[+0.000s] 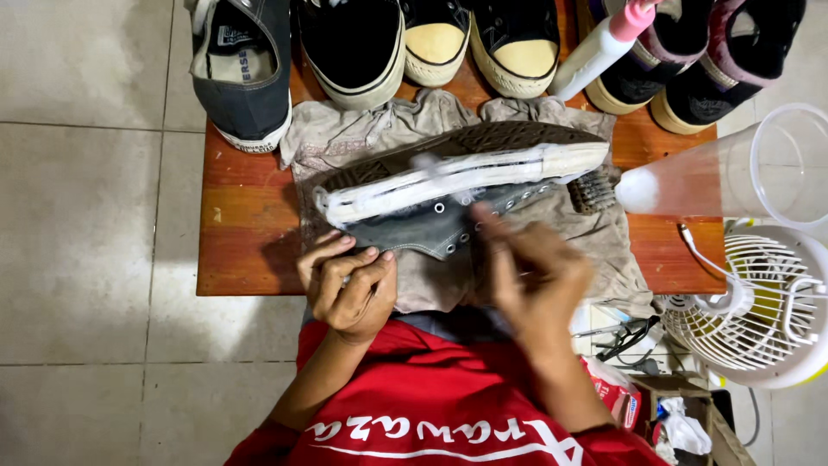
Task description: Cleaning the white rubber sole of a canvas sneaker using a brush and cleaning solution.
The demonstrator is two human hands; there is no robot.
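Seven shoes (448,185), one cloth (345,134), one bottle (599,47), one fan (759,302), one cup (733,168).

You wear a red shirt (448,406) with white lettering and a white line under it across the front. Both forearms are bare: no sleeves, gloves, watch or rings visible on your left hand (349,285) or right hand (530,276).

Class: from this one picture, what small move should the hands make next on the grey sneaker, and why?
Probably another short rubbing stroke along the white sole edge: the left hand steadies the grey sneaker on its side over the cloth, and the blurred right hand is at its eyelets.
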